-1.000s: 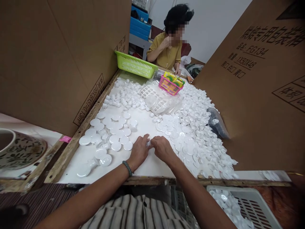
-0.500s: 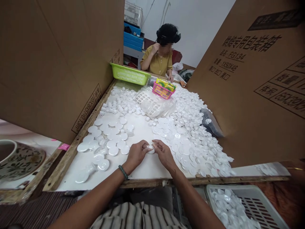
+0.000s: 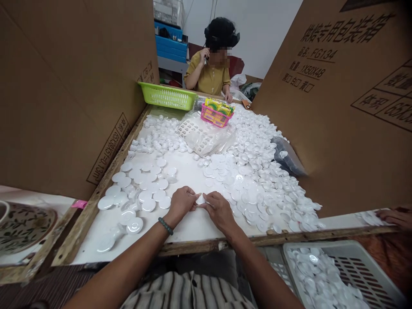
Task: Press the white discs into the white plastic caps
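Between the fingertips of both hands is a small white plastic disc (image 3: 201,199), held low over the white tabletop (image 3: 189,225). My left hand (image 3: 184,201), with a green bead bracelet on its wrist, pinches the disc's left edge. From the other side, my right hand (image 3: 219,208) grips it with thumb and fingers. Flat glossy white discs (image 3: 148,204) lie in a loose group to the left of my hands. On the right, more white discs (image 3: 254,210) overlap and run into a big heap of small white plastic pieces (image 3: 257,141).
Tall cardboard sheets (image 3: 64,86) wall both sides. At the back are a green basket (image 3: 167,98), a pink basket (image 3: 216,116) and a clear plastic bag (image 3: 209,137). A person (image 3: 210,73) sits opposite. Another person's hand (image 3: 394,216) shows at right, above a grey crate (image 3: 357,249).
My hands have turned the disc so its flat face shows more. A person's hand has appeared at the right edge. The whole view has shifted slightly.
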`<state>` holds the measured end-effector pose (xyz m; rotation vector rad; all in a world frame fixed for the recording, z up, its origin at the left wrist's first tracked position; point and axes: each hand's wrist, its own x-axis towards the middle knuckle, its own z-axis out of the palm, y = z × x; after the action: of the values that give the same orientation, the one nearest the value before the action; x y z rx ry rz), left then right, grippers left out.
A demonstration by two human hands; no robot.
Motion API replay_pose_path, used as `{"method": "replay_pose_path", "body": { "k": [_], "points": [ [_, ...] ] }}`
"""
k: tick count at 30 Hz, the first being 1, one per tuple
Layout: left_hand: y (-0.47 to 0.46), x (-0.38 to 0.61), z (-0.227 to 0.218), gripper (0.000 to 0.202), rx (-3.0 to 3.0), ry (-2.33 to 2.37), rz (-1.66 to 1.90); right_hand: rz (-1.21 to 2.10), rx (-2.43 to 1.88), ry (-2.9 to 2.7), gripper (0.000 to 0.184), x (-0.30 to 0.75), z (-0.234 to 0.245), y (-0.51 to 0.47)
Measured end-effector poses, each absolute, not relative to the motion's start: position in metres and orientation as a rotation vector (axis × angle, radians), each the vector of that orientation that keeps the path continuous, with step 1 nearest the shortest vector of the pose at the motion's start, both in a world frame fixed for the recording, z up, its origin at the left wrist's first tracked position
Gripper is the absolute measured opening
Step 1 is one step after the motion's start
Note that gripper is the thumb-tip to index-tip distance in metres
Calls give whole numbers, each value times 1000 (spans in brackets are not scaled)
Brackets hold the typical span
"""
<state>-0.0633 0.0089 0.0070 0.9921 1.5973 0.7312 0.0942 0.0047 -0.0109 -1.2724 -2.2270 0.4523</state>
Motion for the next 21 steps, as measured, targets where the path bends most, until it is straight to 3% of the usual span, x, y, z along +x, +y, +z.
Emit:
{"method": "replay_pose_path", "body": {
  "k": [4,8,11,14,21],
  "points": [
    [17,-64,-2,21,972,1626,646,535,-1321,-2268,9,92,-2,14],
    [23,-66,-9,23,924,1570,642,606,-1370,-2298,14,91,5,24],
    [23,-67,-10,24,906,1525,683,655,-1337,-2233,7,90,3,24],
    [19,-67,-7,23,951,1552,715,629,-1307,-2191,23,88,-3,17],
    [9,-66,-4,19,1071,1613,759,463,-1397,-2113,25,85,-10,3]
  ]
}}
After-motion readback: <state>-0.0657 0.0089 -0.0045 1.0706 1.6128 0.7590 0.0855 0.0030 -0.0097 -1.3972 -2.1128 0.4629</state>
